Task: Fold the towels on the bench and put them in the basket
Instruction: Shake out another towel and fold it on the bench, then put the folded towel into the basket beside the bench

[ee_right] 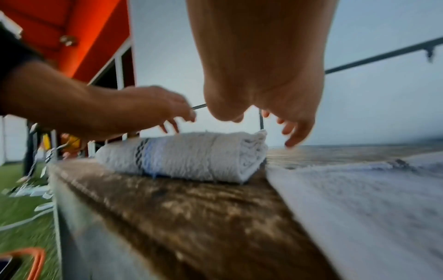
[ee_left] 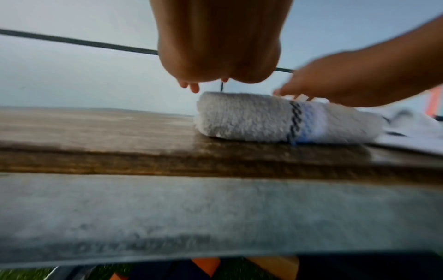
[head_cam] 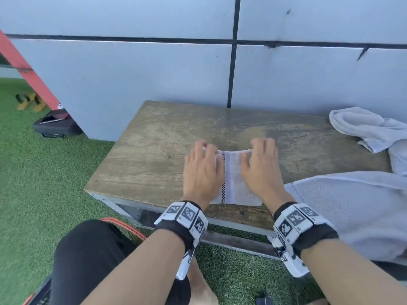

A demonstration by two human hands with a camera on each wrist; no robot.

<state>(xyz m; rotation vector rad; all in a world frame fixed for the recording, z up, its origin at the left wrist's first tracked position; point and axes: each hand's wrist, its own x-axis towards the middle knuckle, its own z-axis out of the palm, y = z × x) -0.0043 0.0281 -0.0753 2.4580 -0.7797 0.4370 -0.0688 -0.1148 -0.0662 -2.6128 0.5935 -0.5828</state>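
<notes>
Both wristbands (head_cam: 182, 219) nearest; my left hand (head_cam: 201, 172) and right hand (head_cam: 261, 170) hover, fingers loose, over towel (head_cam: 234, 181), lengthwise toward wall (head_cam: 154, 73)

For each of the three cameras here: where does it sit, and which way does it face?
Head: above, facing down at bench; both hands, wristbands, a knee show.
Left wrist: low at the bench's front edge, facing the folded towel; left hand above.
Right wrist: low, facing the towel's layered end; right hand above.
Shared: each wrist view shows the other hand.
</notes>
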